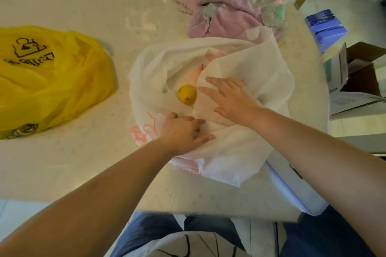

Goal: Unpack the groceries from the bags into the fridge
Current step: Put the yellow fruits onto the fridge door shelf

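A white plastic bag (240, 146) with pink print lies open on the table (83, 162). A yellow round fruit (187, 94) sits inside its mouth. Something orange-pink shows faintly through the bag just beyond the fruit. My right hand (231, 100) lies flat on the bag's right fold, fingers straight, fingertips beside the fruit. My left hand (183, 130) rests on the bag's near edge with its fingers bent down onto the plastic; whether it pinches the plastic I cannot tell. A yellow plastic bag (48, 81) with black print lies slumped at the left.
Pink and green cloths (225, 10) are heaped at the table's far side. A clear lidded container (292, 185) juts over the near right edge. On the floor at the right stand an open cardboard box (359, 77) and blue stacked items (325, 27).
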The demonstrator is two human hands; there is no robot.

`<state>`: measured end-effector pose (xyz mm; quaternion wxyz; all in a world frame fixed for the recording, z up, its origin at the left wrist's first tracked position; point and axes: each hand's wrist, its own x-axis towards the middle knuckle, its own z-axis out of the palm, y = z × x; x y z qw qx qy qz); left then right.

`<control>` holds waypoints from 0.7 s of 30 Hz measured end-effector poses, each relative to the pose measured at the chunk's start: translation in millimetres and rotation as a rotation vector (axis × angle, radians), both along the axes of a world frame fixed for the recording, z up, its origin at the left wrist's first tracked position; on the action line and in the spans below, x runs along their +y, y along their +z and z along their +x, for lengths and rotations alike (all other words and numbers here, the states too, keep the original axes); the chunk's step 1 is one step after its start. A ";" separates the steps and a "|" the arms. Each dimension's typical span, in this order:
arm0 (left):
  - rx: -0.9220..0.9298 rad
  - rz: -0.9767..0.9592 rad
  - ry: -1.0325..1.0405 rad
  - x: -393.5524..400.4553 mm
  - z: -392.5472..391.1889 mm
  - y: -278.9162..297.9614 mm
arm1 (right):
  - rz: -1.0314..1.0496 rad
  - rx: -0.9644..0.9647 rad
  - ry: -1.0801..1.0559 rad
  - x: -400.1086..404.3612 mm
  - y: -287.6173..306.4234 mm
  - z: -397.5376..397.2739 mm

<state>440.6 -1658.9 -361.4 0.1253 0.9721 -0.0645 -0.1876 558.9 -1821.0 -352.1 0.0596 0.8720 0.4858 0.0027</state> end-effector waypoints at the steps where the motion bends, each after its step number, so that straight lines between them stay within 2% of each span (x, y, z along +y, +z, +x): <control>1: -0.006 0.000 0.004 -0.8 -2.5 0.5 | -0.031 -0.003 -0.011 3.2 -2.6 1.5; 5: -0.067 -0.048 0.078 -1.8 -7.2 5.2 | -0.078 0.028 -0.106 9.6 -0.1 5.6; 8: -0.148 -0.122 0.182 -2.6 -7.5 8.1 | 0.154 0.074 -0.049 4.3 10.0 7.3; 11: -0.218 -0.335 0.343 -9.7 -2.0 14.3 | 0.392 0.031 0.000 -6.7 30.1 0.2; 15: -0.232 -0.448 0.435 -25.5 10.3 25.9 | 0.510 0.115 0.055 -32.1 72.4 -24.9; 19: -0.287 -0.453 0.138 -44.3 11.7 42.0 | 0.403 0.081 0.076 -59.4 94.6 -43.3; 21: -0.317 -0.361 -0.027 -53.8 8.3 49.5 | 0.270 0.110 0.113 -70.3 98.0 -45.1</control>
